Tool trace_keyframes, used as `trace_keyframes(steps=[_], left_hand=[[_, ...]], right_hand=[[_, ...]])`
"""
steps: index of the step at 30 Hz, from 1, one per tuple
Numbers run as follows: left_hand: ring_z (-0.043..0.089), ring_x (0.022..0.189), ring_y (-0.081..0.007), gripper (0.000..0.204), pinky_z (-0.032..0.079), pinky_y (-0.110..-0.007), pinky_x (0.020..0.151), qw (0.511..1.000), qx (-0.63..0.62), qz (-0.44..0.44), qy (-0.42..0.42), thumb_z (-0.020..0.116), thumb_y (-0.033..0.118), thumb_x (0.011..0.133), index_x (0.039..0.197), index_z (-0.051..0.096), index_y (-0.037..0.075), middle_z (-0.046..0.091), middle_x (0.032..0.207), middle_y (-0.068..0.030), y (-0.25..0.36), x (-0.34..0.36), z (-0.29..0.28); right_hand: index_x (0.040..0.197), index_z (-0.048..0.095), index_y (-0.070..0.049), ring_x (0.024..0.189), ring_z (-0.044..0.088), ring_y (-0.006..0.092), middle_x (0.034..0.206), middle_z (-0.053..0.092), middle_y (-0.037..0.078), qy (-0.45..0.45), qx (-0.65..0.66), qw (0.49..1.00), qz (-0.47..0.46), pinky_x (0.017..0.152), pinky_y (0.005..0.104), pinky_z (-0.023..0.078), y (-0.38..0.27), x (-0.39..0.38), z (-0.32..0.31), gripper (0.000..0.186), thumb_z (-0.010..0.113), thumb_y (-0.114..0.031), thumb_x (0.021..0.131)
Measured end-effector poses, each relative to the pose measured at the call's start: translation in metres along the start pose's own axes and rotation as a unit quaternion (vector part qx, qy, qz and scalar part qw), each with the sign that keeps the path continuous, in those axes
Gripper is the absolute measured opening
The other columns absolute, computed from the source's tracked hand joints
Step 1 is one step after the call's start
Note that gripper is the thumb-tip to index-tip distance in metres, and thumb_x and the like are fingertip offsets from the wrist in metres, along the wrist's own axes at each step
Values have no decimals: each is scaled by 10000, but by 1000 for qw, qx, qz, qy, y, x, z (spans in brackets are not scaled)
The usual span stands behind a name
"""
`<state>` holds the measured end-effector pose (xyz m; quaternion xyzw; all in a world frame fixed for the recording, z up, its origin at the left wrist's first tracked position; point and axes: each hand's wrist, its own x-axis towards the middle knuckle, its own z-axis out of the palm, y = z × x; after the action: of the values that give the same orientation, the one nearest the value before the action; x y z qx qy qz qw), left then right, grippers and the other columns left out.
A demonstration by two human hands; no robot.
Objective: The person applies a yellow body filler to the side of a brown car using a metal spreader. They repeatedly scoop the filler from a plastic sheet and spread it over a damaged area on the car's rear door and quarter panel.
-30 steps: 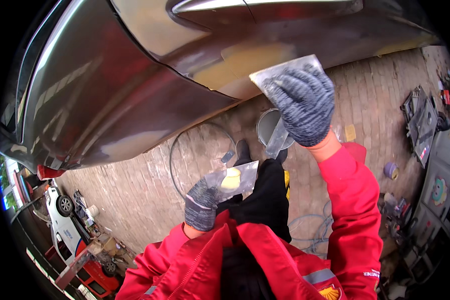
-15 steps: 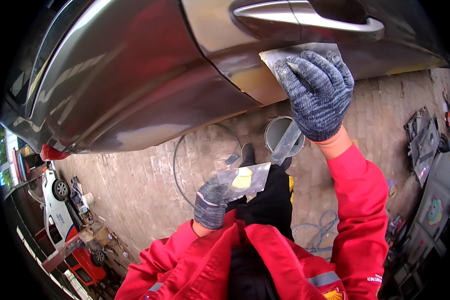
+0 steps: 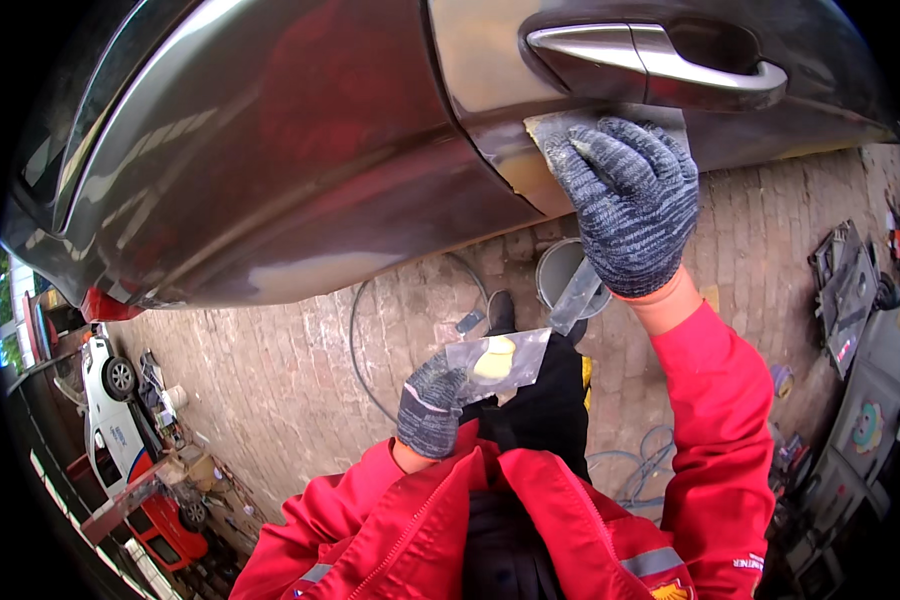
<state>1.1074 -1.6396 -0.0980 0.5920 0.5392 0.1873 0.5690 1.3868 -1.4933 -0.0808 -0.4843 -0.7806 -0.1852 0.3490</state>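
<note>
My gloved right hand (image 3: 635, 205) presses a thin grey flat spreader (image 3: 552, 126) against the dark car door (image 3: 490, 45), just under the silver door handle (image 3: 710, 80). Its fingers lie over the spreader's face and hide much of it. Tan and yellowish filler patches show on the door beside the panel seam. Lower down, in front of my body, my gloved left hand (image 3: 430, 408) grips the left edge of a flat metal plate (image 3: 528, 360). A lump of pale yellow putty (image 3: 493, 358) rests on that plate.
A grey bucket (image 3: 558, 262) stands on the brick floor by my feet, a flat metal strip (image 3: 576, 297) slanting across it. A dark hose (image 3: 353, 340) loops left of my feet; a bluish hose (image 3: 645, 465) lies at right. Removed car panels (image 3: 860, 300) stand far right.
The car has shifted right and slightly down in the view. Relative to the door handle, my right hand and spreader have slid left toward the panel seam. My left hand still holds the plate.
</note>
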Motion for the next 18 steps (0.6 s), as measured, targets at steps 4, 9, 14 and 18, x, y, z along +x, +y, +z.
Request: trace_keyframes(steps=[4,9,14,18], left_hand=[[668,1088,-282,420,521,-352,950,998,-48,-39,-19,684,9,862,1277,620,27,688,1191,-134,-21,2,4],[664,1090,-298,434,522,-366,952,999,-13,-28,-25,671,-3,863,1291,616,34,683,1198,-143,-15,2,2],[662,1087,-306,442,524,-374,945,998,63,28,-12,682,1,855,1291,617,38,682,1192,-144,-3,1,-2],[678,1062,-274,313,530,-363,937,999,48,15,1,581,91,964,1263,627,11,697,1163,-147,-2,1,1]], right_hand=[[1080,760,-177,1020,630,268,1071,664,13,-12,8,1000,11,888,467,499,-6,-8,0,333,685,-156,756],[1108,751,-170,1010,633,274,1065,664,21,-57,19,998,18,872,469,499,-11,-23,-8,360,651,-179,763],[1134,742,-200,1028,637,263,1123,658,9,-38,20,999,29,887,483,487,-17,-23,-14,389,655,-186,756],[1099,754,-216,1037,636,242,1157,651,-19,54,10,998,16,913,476,481,-22,-4,-2,361,683,-184,746]])
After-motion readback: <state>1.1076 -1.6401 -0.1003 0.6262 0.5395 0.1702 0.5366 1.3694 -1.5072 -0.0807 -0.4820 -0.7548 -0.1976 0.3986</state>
